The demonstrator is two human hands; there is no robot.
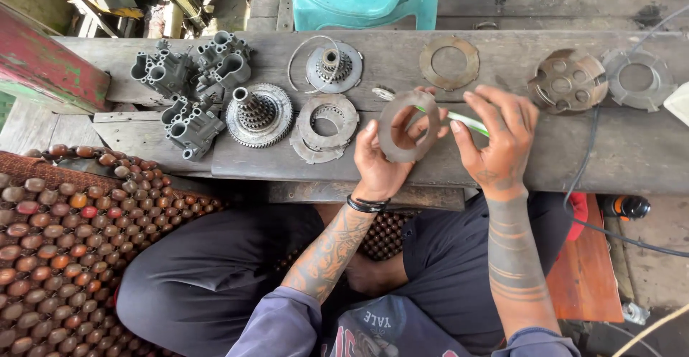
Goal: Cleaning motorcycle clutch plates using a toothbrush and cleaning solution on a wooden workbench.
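Head view, left hand (380, 162) grip closed on grey friction ring (408, 127); right hand (499, 138) fingers pinching green-white stick (470, 121)

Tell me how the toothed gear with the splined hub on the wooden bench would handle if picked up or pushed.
The gear looks like solid metal, so probably stiff and heavy for its size. It lies flat on the bench with its hub upward, so a push would likely slide it, not roll it. Its grimy surface may be greasy and somewhat slippery.

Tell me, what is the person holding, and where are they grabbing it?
The left hand holds a flat grey metal ring by its rim, thumb through the hole. The right hand pinches a thin green-and-white stick with its fingers.
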